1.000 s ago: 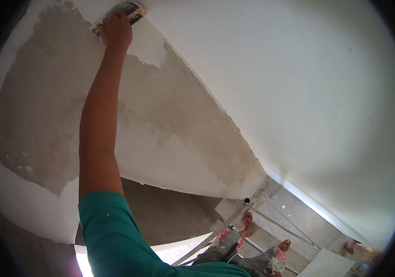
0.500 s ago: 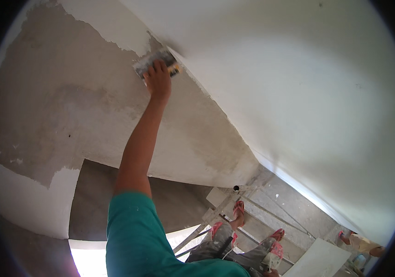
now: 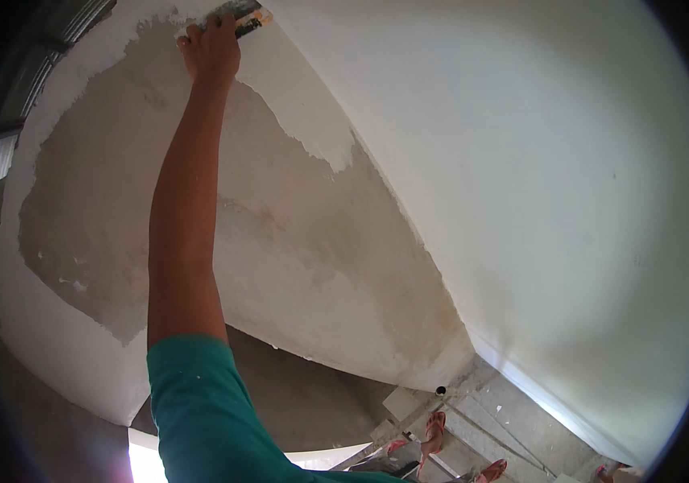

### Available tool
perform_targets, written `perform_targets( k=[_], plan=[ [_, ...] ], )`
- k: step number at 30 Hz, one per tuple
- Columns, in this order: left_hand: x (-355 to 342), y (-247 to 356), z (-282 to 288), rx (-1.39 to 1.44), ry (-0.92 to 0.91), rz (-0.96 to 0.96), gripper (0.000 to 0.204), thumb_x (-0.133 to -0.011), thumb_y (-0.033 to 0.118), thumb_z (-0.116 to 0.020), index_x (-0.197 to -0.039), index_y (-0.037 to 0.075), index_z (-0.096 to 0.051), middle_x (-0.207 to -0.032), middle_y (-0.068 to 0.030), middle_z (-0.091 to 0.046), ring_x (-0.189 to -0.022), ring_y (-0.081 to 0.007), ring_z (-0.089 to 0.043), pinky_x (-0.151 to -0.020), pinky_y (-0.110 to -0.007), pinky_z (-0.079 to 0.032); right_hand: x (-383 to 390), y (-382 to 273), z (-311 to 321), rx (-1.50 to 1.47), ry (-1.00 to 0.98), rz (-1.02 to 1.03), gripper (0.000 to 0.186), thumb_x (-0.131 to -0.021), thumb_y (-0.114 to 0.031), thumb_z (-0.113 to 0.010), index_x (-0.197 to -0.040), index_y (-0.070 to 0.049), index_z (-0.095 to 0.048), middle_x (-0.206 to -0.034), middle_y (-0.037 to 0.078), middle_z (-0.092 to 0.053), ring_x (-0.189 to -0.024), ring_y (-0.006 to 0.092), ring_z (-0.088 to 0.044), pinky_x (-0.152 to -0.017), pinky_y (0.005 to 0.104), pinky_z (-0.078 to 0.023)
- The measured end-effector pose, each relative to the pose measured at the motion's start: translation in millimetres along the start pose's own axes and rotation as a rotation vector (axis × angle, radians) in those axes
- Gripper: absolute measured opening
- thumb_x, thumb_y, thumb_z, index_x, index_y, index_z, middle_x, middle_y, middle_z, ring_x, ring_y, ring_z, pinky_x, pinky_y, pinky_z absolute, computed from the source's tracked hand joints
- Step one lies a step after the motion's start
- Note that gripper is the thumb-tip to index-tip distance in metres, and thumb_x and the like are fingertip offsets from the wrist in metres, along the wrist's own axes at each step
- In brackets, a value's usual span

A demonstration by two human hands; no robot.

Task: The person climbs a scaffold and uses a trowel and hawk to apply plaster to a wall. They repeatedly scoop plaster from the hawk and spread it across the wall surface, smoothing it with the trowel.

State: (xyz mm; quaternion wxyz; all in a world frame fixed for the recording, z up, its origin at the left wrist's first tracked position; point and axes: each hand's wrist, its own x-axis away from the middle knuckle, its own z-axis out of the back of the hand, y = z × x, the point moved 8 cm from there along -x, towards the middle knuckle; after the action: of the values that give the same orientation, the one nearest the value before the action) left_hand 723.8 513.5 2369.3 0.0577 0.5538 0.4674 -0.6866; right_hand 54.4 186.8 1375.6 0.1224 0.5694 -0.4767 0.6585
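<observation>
My left arm reaches up along the wall from the lower left. At the top, my left hand is closed around a flat plastering trowel, its blade dark grey with orange and black parts. The trowel lies against the upper wall, close to the corner with the white wall. Fresh white plaster covers a strip by that corner, with a ragged lower edge. Below and left of it is a bare grey-brown patch of wall. My fingers partly hide the trowel's handle. My right hand is out of view.
A smooth white wall fills the right side. Far below, my feet in red sandals stand on scaffold planks with metal tubes. Someone else's foot shows at the bottom right. A dark recess lies beneath the wall.
My left hand has moved the trowel up and leftward in the picture, toward the wall's top. The view has shifted upward, and my right hand, partly visible at the lower edge before, has left view.
</observation>
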Motion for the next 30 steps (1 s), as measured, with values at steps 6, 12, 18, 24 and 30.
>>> perform_targets(
  k=[6, 12, 18, 24, 30],
  plan=[
    [-43.3, 1.5, -28.2, -0.133, -0.083, 0.026, 0.035, -0.092, 0.017, -0.050, -0.127, 0.021, -0.053, -0.126, -0.0019, -0.057, -0.110, -0.0322, -0.054, -0.093, -0.051, -0.039, -14.4, -15.6, -20.4, 0.344, 0.023, 0.182, 0.038, -0.085, -0.010, -0.056, -0.122, 0.000, -0.057, -0.094, 0.024, -0.064, -0.085, 0.0346, -0.063, -0.077, 0.0415, -0.053],
    [-27.1, 12.4, -37.8, -0.054, -0.007, 0.043, 0.032, -0.091, 0.017, -0.052, -0.121, 0.007, -0.056, -0.119, -0.0071, -0.059, -0.105, -0.0295, -0.055, -0.087, -0.050, -0.040, -9.2, -29.5, -17.0, 0.334, 0.012, 0.144, 0.049, -0.081, -0.009, -0.058, -0.129, -0.003, -0.051, -0.108, 0.024, -0.060, -0.100, 0.0361, -0.058, -0.087, 0.0419, -0.048],
    [94.2, 90.7, -39.6, 0.099, -0.053, -0.179, 0.035, -0.087, 0.018, -0.055, -0.120, 0.006, -0.057, -0.119, -0.0077, -0.057, -0.097, -0.0277, -0.056, -0.079, -0.047, -0.042, -14.5, -36.0, -20.9, 0.427, 0.020, 0.203, 0.062, -0.078, -0.009, -0.061, -0.137, -0.005, -0.045, -0.122, 0.025, -0.056, -0.114, 0.0376, -0.053, -0.097, 0.0424, -0.043],
    [26.7, 24.3, 15.0, 0.104, -0.023, -0.048, 0.028, -0.087, 0.015, -0.053, -0.114, 0.015, -0.058, -0.115, -0.0020, -0.062, -0.096, -0.0300, -0.057, -0.083, -0.049, -0.043, -27.9, -20.0, -34.9, 0.486, 0.119, 0.387, 0.071, -0.074, -0.007, -0.063, -0.142, -0.007, -0.041, -0.127, 0.025, -0.055, -0.120, 0.0378, -0.051, -0.101, 0.0423, -0.041],
    [-67.9, -39.3, -18.8, -0.117, -0.061, 0.021, 0.030, -0.090, 0.017, -0.049, -0.119, 0.020, -0.057, -0.122, 0.0015, -0.061, -0.108, -0.0331, -0.057, -0.090, -0.053, -0.043, -23.5, -30.6, -28.7, 0.447, 0.106, 0.258, 0.075, -0.074, -0.004, -0.064, -0.144, -0.009, -0.039, -0.123, 0.025, -0.058, -0.114, 0.0377, -0.055, -0.098, 0.0426, -0.044]
  ],
)
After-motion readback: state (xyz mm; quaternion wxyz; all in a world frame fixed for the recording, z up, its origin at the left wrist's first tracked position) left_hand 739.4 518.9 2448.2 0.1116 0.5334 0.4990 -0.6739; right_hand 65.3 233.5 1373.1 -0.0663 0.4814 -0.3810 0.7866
